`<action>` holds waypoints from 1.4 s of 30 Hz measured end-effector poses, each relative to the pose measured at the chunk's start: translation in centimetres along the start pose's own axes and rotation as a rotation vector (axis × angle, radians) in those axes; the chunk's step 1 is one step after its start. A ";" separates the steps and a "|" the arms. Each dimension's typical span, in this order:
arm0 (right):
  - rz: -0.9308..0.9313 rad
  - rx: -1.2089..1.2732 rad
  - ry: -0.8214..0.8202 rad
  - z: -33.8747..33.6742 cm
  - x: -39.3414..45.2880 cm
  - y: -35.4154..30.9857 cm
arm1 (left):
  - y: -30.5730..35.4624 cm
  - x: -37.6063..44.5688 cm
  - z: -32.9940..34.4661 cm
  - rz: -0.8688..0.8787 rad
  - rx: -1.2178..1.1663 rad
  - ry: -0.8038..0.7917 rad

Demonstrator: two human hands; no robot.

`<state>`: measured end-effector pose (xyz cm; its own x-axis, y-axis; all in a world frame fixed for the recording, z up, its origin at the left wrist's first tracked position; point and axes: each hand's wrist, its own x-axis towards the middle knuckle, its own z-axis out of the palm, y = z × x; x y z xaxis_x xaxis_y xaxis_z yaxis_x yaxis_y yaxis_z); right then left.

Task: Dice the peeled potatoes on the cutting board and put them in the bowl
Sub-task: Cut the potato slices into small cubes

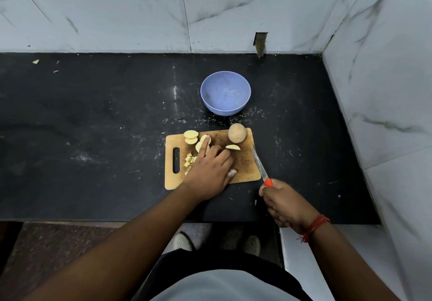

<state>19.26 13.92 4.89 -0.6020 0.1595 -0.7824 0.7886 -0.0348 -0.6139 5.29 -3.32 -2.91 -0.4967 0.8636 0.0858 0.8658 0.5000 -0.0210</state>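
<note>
A wooden cutting board (pixel 243 162) lies on the black counter. On it are a whole round potato (pixel 237 132) at the far right corner, pale potato slices (pixel 191 137) at the far left, one wedge (pixel 232 147) near the middle, and small diced pieces (pixel 189 159) by the handle slot. My left hand (pixel 209 168) rests over the board, its index finger stretched out onto a slice. My right hand (pixel 284 203) grips the orange handle of a knife (pixel 259 164), whose blade points up over the board's right edge. The blue bowl (pixel 225 92) behind the board is empty.
The black counter (pixel 93 125) ends at marble walls behind and to the right. White specks and crumbs are scattered around the bowl and board. A small potato scrap (pixel 35 61) lies at the far left back. The counter's front edge is close to my body.
</note>
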 end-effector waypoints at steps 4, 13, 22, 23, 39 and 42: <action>-0.007 -0.012 0.030 0.4 0.2 -0.2 | -0.4 -0.9 0.2 -0.014 -0.012 0.046; -0.066 -0.516 0.210 1.9 3.3 -0.9 | -0.1 0.9 0.5 -0.132 -0.022 -0.093; -0.048 -0.614 0.171 1.9 3.4 -1.2 | -0.6 0.6 0.3 -0.122 -0.104 -0.071; -0.052 -0.614 0.172 1.9 3.5 -1.1 | -0.6 0.5 0.3 -0.124 -0.101 -0.082; -0.154 -0.797 0.256 2.9 3.5 -1.0 | -0.6 -0.4 0.7 -0.096 -0.140 -0.073; -0.120 -0.853 0.263 3.6 3.7 -1.3 | -0.7 -0.5 0.9 -0.101 -0.142 -0.065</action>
<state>15.56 11.05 2.38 -0.7211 0.3391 -0.6042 0.6102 0.7239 -0.3219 4.87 -3.99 -3.86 -0.5807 0.8140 0.0159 0.8087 0.5745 0.1262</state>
